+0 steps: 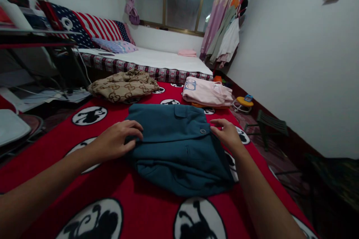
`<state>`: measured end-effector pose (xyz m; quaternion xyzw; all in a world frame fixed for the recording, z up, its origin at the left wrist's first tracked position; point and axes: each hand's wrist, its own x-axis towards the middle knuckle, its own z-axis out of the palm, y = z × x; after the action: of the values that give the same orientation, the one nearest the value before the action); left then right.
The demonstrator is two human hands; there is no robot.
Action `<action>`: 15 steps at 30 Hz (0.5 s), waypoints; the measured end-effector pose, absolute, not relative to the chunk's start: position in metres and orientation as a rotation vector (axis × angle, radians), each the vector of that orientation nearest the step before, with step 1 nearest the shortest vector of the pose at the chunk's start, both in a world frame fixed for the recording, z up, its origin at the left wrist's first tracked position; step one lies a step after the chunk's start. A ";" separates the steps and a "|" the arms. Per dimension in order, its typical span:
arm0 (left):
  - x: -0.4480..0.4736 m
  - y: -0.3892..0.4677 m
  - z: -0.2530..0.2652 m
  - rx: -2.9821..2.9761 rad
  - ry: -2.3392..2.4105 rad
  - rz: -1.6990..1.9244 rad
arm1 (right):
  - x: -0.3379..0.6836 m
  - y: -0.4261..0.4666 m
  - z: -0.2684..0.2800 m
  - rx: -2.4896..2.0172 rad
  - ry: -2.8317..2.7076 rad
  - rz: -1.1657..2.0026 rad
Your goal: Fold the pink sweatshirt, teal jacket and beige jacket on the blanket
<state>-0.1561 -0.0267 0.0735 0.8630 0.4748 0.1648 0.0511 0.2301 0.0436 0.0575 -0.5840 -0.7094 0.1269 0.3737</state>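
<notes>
A dark teal jacket (168, 123) lies partly folded on a red blanket with black-and-white round prints (117, 179). A pocket flap and a round button show on its upper folded layer, while its lower part lies loose and wrinkled. My left hand (119, 138) rests at the jacket's left edge, fingers curved over the cloth and thumb apart from them. At the right edge, near the button, my right hand (227, 132) touches the fabric with its fingertips, a gap showing between thumb and forefinger.
Behind the jacket lie a crumpled brown patterned garment (123, 86) and a folded pink garment (207, 93). A bed (157, 58) stands beneath the window. On the left is a cluttered table (64, 33); on the right, a small dark stool (270, 123) stands by the wall.
</notes>
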 end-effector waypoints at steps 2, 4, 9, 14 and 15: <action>-0.143 -0.028 0.076 2.627 1.382 0.522 | 0.241 0.052 0.046 -1.526 -1.763 0.397; -0.129 -0.028 0.078 2.630 1.324 0.531 | 0.240 0.062 0.038 -1.559 -1.701 0.467; -0.104 -0.021 0.072 2.593 1.246 0.501 | 0.215 0.089 0.035 -1.797 -1.645 0.514; -0.088 -0.021 0.061 2.560 1.288 0.412 | 0.188 0.088 0.041 -1.862 -1.792 0.225; -0.085 -0.022 0.060 2.562 1.292 0.393 | 0.183 0.083 0.043 -1.835 -1.796 0.125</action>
<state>-0.0855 -0.0215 0.0599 0.8780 0.4427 0.1347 0.1225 0.1834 0.0832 0.0425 -0.6849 -0.6704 0.0466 0.2818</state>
